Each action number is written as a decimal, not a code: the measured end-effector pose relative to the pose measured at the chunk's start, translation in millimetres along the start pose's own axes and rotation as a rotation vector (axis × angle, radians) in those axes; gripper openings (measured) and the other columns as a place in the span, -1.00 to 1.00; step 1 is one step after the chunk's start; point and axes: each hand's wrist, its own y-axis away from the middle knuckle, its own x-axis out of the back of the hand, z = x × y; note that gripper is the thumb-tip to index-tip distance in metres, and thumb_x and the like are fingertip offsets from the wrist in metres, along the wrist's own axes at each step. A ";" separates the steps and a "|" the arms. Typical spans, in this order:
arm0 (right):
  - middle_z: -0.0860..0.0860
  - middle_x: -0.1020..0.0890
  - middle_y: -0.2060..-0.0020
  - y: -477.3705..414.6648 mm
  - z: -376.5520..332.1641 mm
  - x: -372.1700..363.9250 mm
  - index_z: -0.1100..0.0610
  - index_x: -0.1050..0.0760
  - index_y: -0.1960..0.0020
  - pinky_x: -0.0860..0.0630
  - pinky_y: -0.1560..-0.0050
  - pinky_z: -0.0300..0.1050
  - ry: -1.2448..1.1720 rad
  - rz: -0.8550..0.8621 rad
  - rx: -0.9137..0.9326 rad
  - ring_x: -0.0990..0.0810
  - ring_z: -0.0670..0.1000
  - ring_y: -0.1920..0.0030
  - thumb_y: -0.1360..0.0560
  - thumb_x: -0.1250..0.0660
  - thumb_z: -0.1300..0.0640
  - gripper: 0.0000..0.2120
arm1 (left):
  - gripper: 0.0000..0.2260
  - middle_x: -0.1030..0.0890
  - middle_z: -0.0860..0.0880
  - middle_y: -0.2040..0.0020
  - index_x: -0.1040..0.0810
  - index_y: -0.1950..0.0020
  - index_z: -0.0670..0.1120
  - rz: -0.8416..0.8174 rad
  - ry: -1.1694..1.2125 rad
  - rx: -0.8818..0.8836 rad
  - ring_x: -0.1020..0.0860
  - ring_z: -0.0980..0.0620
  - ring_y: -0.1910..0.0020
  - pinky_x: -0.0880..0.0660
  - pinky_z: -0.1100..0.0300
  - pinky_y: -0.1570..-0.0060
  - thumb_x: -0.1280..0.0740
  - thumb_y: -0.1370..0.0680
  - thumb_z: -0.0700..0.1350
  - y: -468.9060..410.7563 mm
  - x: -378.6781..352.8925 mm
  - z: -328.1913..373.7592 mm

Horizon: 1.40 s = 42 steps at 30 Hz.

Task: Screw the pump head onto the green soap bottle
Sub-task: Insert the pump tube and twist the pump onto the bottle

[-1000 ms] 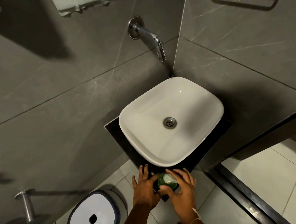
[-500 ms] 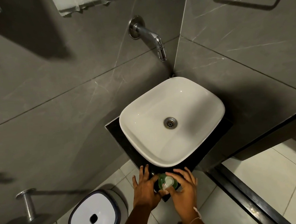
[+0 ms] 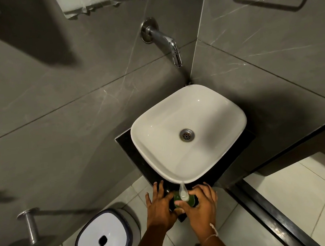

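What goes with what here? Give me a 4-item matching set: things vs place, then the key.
Things:
1. pump head
2. bin
3. tap
4. left hand

Places:
A. on the wall above the sink
B. on the floor, lower left
C. on top of the green bottle, nozzle toward the sink
D. against the bottle's left side

Pairs: 1-C, 2-B, 3-A, 4-D

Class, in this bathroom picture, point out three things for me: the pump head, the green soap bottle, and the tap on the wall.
pump head (image 3: 183, 192): head view, on its white nozzle.
green soap bottle (image 3: 191, 200): head view, on its green shoulder beside the pump.
tap (image 3: 163, 38): head view, on the middle of its metal spout.
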 end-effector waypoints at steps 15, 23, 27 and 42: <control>-0.33 -0.48 -0.04 -3.8 7.5 -0.3 -0.03 -0.66 0.14 -0.43 -0.23 0.09 -0.098 -0.006 0.038 -0.39 0.04 -0.27 -0.15 -0.54 -0.02 -0.71 | -0.37 0.07 0.00 -0.59 -0.29 -0.38 0.26 0.006 -0.028 -0.001 0.26 -0.05 -0.54 0.23 -0.24 -0.46 -0.32 -0.35 0.34 -1.5 -4.1 -0.9; -0.10 -0.53 -0.02 2.5 5.5 -6.7 -0.02 -0.62 0.11 -0.38 -0.15 -0.24 -0.182 -0.024 -0.045 -0.40 -0.01 -0.19 -0.21 -0.50 -0.03 -0.73 | -0.41 0.05 0.00 -0.60 -0.32 -0.37 0.22 0.006 -0.024 0.006 0.24 -0.04 -0.54 0.18 -0.26 -0.47 -0.33 -0.37 0.31 -1.4 -3.5 -0.5; 0.00 -0.56 -0.13 -5.0 10.8 2.6 0.06 -0.64 -0.12 -0.40 -0.32 0.01 -0.140 -0.219 0.039 -0.39 0.09 -0.28 -0.33 -0.47 0.14 -0.65 | -0.38 0.07 0.01 -0.59 -0.29 -0.39 0.25 -0.008 0.000 0.003 0.25 -0.04 -0.54 0.22 -0.25 -0.47 -0.33 -0.37 0.34 -0.4 -2.1 1.0; -0.18 -0.53 -0.11 -9.6 15.8 14.9 -0.02 -0.64 -0.07 -0.26 -0.32 -0.02 0.026 -0.172 0.168 -0.32 0.02 -0.33 -0.35 -0.42 -0.03 -0.70 | -0.35 0.08 0.00 -0.60 -0.25 -0.41 0.28 -0.017 0.008 0.008 0.25 -0.04 -0.54 0.23 -0.24 -0.46 -0.32 -0.36 0.37 -0.7 -1.2 -0.3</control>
